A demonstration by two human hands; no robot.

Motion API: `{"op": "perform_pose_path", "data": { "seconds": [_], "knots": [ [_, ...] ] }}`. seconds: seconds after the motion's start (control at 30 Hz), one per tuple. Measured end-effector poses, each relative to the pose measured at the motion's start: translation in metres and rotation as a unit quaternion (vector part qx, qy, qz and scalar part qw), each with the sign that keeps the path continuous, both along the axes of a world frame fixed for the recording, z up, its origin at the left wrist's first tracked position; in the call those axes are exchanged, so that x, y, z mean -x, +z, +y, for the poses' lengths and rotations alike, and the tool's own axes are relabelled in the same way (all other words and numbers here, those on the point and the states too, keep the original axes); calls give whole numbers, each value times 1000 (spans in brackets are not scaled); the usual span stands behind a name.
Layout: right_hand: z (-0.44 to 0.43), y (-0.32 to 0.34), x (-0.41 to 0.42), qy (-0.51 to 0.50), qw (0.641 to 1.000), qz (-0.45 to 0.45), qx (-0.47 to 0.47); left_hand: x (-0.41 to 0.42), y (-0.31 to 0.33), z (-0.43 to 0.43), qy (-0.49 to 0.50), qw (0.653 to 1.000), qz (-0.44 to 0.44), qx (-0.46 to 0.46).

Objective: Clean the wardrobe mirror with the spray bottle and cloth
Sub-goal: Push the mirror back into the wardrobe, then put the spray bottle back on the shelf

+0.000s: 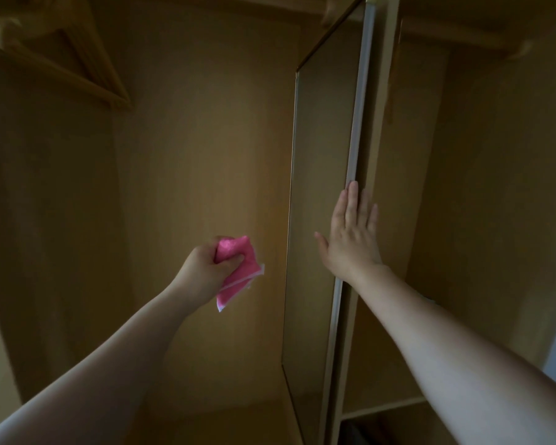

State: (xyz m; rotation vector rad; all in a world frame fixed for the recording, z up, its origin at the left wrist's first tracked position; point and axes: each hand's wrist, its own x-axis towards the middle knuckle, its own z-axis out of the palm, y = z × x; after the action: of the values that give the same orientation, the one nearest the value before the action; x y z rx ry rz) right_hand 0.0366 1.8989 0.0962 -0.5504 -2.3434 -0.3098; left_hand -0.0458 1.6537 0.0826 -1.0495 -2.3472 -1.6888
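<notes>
My left hand [207,266] grips a folded pink cloth [238,273] in mid-air inside the open wardrobe, left of the mirror. The mirror [321,194] is a tall panel seen at a steep angle, with a pale metal edge strip [361,101] along its right side. My right hand [350,234] lies flat with straight fingers against that edge, fingertips touching the strip. No spray bottle is in view.
The wardrobe's wooden back wall [206,139] fills the middle. A wooden hanger [77,65] hangs at the upper left. Right of the mirror is a compartment with a low shelf [382,407]. The scene is dim.
</notes>
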Motion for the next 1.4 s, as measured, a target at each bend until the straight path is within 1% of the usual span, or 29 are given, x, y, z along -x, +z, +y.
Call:
{"op": "perform_pose_path", "data": {
  "seconds": [0.2,0.3,0.4,0.5,0.63,0.8,0.9,1.03,1.2,1.4],
  "knots": [
    [-4,0,-26,15,1000,-15,-5,-16,-5,-6,-35,999,0,11],
    [-7,-9,-50,36,999,-24,5,-22,-15,-3,-61,998,-15,14],
    [-6,-21,-79,65,997,-29,3,-32,-29,4,-82,996,-20,39],
    [7,-36,-105,87,996,0,3,-50,-41,17,-98,994,-26,40],
    [42,-60,-133,107,992,36,48,-81,-54,40,-96,994,-27,50],
    [100,-83,-168,154,983,48,83,-128,-64,93,-82,995,-32,53],
    [133,-89,-191,189,977,51,85,-157,-68,133,-93,994,-37,48],
    [184,-96,-212,209,971,49,102,-183,-76,188,-100,992,-54,52],
    [242,-110,-219,204,967,53,140,-186,-84,253,-87,991,-68,75],
    [300,-142,-198,141,968,23,205,-152,-115,319,-89,987,-98,95]
  ]
}}
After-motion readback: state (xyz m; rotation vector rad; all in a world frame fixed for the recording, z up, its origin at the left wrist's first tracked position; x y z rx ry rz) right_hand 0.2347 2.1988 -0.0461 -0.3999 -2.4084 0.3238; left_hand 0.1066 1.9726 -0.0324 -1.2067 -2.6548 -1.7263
